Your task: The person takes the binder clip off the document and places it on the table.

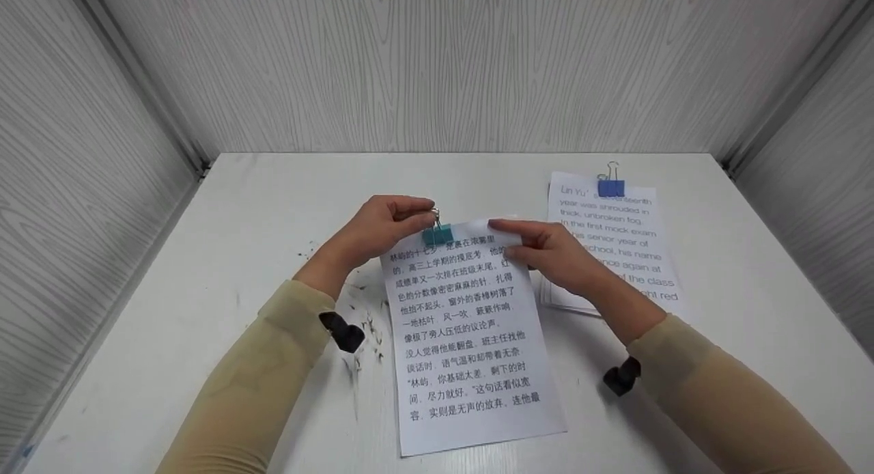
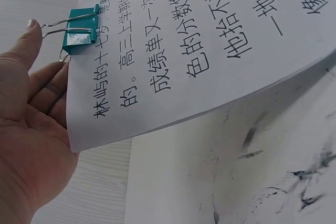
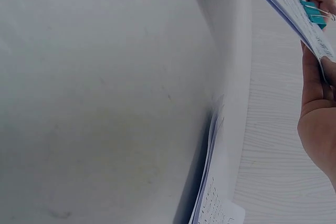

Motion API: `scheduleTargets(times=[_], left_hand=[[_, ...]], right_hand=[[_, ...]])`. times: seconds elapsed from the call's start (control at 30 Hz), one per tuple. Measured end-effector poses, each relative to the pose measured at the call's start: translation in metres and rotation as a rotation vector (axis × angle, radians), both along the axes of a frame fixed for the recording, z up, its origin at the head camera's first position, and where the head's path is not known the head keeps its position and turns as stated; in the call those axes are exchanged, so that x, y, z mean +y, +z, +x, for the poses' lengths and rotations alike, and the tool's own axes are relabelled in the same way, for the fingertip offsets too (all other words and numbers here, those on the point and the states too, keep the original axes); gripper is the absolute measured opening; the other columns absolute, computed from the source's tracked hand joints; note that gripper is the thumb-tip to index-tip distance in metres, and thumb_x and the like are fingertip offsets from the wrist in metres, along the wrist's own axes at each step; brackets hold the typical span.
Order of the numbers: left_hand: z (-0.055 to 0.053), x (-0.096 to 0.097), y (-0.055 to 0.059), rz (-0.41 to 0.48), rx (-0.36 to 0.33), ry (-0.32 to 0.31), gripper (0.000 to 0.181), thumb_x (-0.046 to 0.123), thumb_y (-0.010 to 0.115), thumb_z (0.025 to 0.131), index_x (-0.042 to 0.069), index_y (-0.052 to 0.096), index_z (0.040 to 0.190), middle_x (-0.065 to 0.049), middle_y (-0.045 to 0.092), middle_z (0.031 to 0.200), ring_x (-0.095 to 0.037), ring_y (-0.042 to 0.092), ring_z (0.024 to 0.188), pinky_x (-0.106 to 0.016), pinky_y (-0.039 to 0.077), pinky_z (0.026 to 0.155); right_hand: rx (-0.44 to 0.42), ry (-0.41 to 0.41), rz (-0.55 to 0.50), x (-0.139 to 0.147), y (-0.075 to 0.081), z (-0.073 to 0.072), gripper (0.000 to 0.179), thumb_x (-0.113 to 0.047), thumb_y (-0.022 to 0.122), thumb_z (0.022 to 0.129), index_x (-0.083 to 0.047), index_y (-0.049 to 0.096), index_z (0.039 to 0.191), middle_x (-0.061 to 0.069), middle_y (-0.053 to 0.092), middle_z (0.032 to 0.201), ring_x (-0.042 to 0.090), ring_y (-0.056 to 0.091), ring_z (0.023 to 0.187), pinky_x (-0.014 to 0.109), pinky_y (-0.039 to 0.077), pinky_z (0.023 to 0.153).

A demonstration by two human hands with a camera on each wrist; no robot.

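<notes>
The left hand (image 1: pixel 372 231) pinches one green clip (image 1: pixel 438 235) on one Chinese paper pile (image 1: pixel 471 337); the right hand (image 1: pixel 556 252) pinches that pile's edge. Right of it lies one English pile (image 1: pixel 601 242) with one blue clip (image 1: pixel 611 188). Under it is one smudgy white table (image 1: pixel 307 180); three stripy walls (image 1: pixel 450 64) stand around.

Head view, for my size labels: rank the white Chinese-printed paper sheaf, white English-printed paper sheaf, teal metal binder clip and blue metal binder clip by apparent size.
1. Chinese-printed sheaf
2. English-printed sheaf, partly hidden
3. Teal clip and blue clip: too alike to rank
</notes>
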State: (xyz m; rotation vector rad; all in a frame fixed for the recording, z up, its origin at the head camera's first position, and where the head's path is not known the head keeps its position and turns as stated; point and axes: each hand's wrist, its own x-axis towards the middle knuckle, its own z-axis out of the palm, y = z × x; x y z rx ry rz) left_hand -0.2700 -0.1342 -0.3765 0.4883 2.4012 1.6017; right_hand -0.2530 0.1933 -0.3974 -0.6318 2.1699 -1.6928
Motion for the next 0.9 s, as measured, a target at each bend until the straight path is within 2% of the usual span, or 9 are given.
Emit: scheduleTargets(times=[0.17,0.33,0.5,0.63,0.9], left_hand=[[-0.0005,-0.0001,-0.0021,0.024,-0.017,-0.01,0.046,0.039,0.075,0.101,0.016,0.07,0.14,0.004,0.074,0.13,-0.014,0.066,0.123,-0.04,0.046,0.115],[-0.0012,0.0022,-0.0035,0.028,0.0,-0.012,0.041,0.037,0.077,0.1,0.014,0.073,0.134,0.003,0.076,0.124,-0.016,0.068,0.119,-0.04,0.047,0.112],[0.0005,0.005,-0.0033,0.027,0.017,-0.002,0.041,0.036,0.075,0.101,0.011,0.073,0.134,0.002,0.076,0.123,-0.016,0.067,0.119,-0.039,0.047,0.113],[0.0018,0.0063,-0.0041,0.049,0.019,0.034,0.037,0.031,0.073,0.103,0.009,0.072,0.133,-0.001,0.076,0.121,-0.018,0.068,0.117,-0.039,0.048,0.112],[0.0011,0.0064,-0.0086,0.155,0.018,0.134,0.032,0.025,0.069,0.106,0.006,0.071,0.132,-0.005,0.076,0.121,-0.018,0.069,0.116,-0.036,0.049,0.109]], right_hand=[[-0.022,0.02,-0.042,-0.0007,0.0005,0.001,0.05,-0.003,0.066,0.104,-0.019,0.063,0.151,0.013,0.073,0.131,0.033,0.074,0.113,0.035,0.063,0.086],[-0.019,0.02,-0.026,-0.0003,-0.0015,0.0002,0.051,-0.004,0.067,0.104,-0.018,0.061,0.152,0.014,0.073,0.132,0.031,0.074,0.112,0.034,0.063,0.085],[-0.019,0.017,-0.008,0.0008,-0.0024,-0.0003,0.051,-0.005,0.067,0.104,-0.019,0.061,0.152,0.013,0.072,0.133,0.031,0.074,0.113,0.034,0.063,0.085],[-0.022,0.021,-0.006,0.0006,-0.0026,-0.0005,0.051,-0.005,0.066,0.104,-0.021,0.061,0.152,0.011,0.072,0.134,0.031,0.074,0.114,0.034,0.063,0.085],[-0.033,0.018,-0.004,-0.0021,-0.0017,-0.0009,0.052,-0.004,0.066,0.104,-0.021,0.06,0.153,0.01,0.072,0.134,0.03,0.074,0.115,0.034,0.062,0.088]])
